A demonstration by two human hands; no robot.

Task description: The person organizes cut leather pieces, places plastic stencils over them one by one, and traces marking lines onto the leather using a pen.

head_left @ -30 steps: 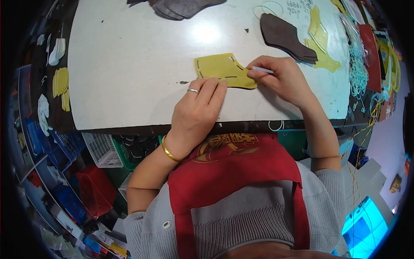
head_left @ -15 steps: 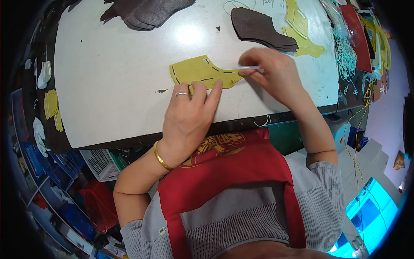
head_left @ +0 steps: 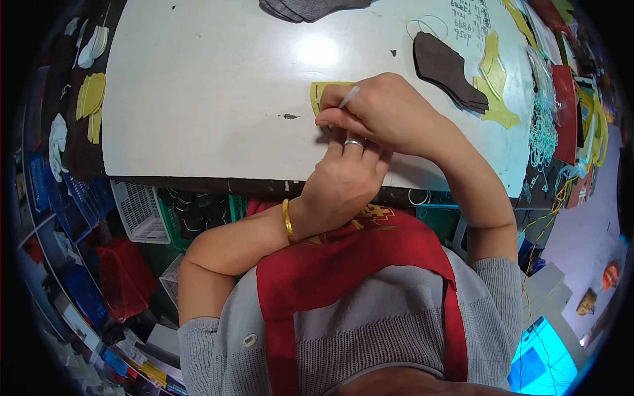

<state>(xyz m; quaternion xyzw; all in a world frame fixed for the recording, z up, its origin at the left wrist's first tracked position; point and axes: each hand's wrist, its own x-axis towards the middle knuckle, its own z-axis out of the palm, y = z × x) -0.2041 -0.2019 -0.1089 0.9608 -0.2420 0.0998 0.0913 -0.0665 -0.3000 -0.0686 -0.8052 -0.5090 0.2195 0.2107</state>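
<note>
A yellow pattern template point(head_left: 317, 94) with dashed slots lies on the white work board, largely covered by my hands. My right hand point(head_left: 396, 115) is closed on a thin white pen point(head_left: 350, 97) over the template's left end, its shaft sticking up between thumb and fingers. Beneath and nearer to me, my left hand point(head_left: 347, 175), with a silver ring, reaches forward with fingers stretched over the template's near edge. The right hand hides its fingertips and also the pen's point. To the right sits a stack of dark brown leather pieces point(head_left: 446, 69).
Beside that stack lie more yellow templates point(head_left: 492, 72). Other dark leather pieces point(head_left: 310, 8) are at the board's far edge. Tangled pale-green cord point(head_left: 543, 125) hangs at the right. Yellow pieces point(head_left: 91, 99) and a white glove point(head_left: 58, 142) lie left of the white board point(head_left: 198, 132).
My right hand has moved with the pen from the template's narrow right end to its left end, crossing over my left hand. The left hand has shifted slightly toward me. The whole view has shifted.
</note>
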